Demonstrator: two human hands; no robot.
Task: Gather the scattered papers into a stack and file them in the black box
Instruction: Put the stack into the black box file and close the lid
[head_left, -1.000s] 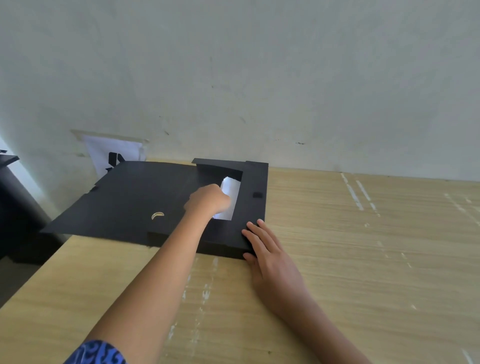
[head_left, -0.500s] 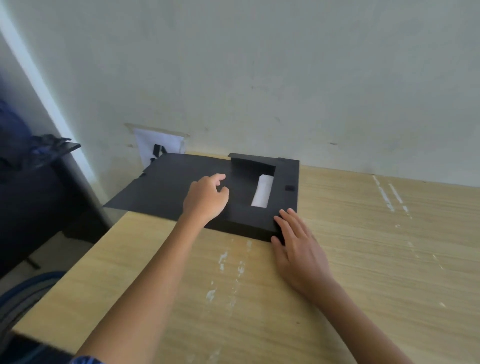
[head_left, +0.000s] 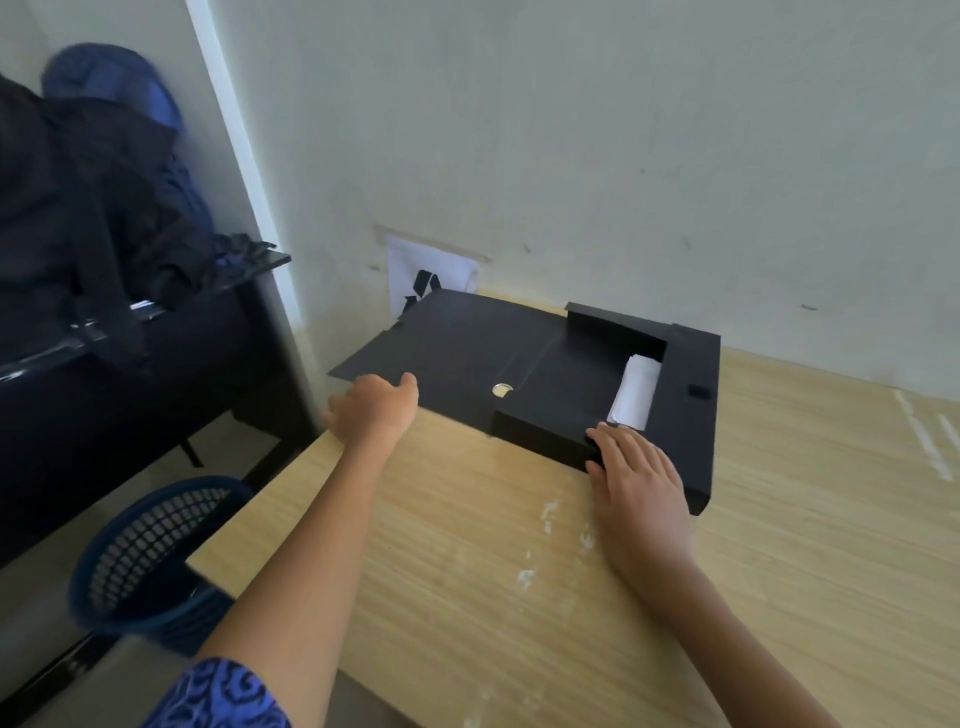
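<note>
Since half a second ago our left hand (head_left: 375, 408) has slid off the one black box (head_left: 691, 410) to its flap's (head_left: 447, 353) outer edge, fingers loosely spread, gripping nothing. Our right hand (head_left: 636, 478) lies flat, fingers open, on the box's near corner on the desk (head_left: 779, 545); one stack of papers (head_left: 634, 389) sits inside.
</note>
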